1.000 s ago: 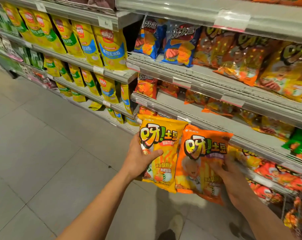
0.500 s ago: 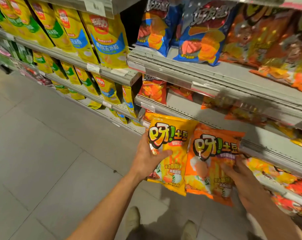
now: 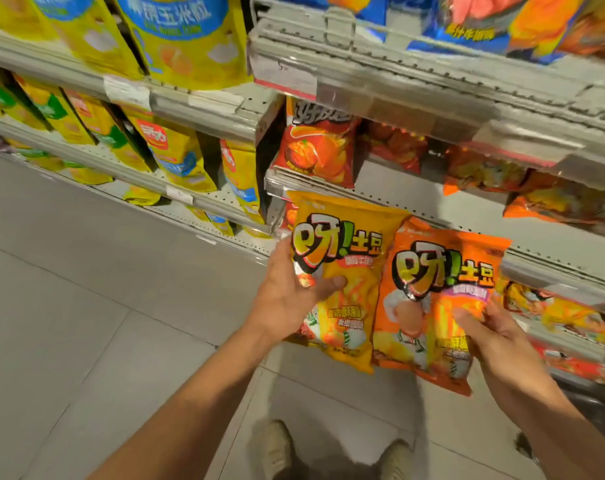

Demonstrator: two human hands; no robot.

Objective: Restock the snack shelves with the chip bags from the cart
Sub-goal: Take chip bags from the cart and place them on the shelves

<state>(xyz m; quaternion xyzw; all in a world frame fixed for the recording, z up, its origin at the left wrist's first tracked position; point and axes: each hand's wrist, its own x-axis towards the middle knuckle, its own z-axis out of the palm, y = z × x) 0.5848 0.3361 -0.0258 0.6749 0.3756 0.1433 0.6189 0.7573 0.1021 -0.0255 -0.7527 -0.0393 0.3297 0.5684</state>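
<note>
My left hand (image 3: 287, 296) grips a yellow chip bag (image 3: 349, 271) by its left edge, thumb across the front. My right hand (image 3: 495, 337) holds an orange chip bag (image 3: 429, 306) at its lower right, thumb on the front. Both bags hang upright side by side, the yellow one overlapping the orange one's left edge. They are in front of the grey shelf (image 3: 432, 206), whose bare surface shows just behind their tops. A red chip bag (image 3: 318, 150) stands on that shelf at its left end.
More orange bags (image 3: 543, 199) lie on the same shelf to the right. Yellow bags (image 3: 176, 150) fill the shelf unit on the left. Blue bags (image 3: 467, 26) sit on the upper shelf. The lower shelf holds orange and red bags (image 3: 571, 317). My shoes (image 3: 276, 448) stand on the grey tile floor.
I have stepped closer to the shelves, which now fill more of the view. Both bags have risen slightly toward the middle shelf edge. My grips are unchanged.
</note>
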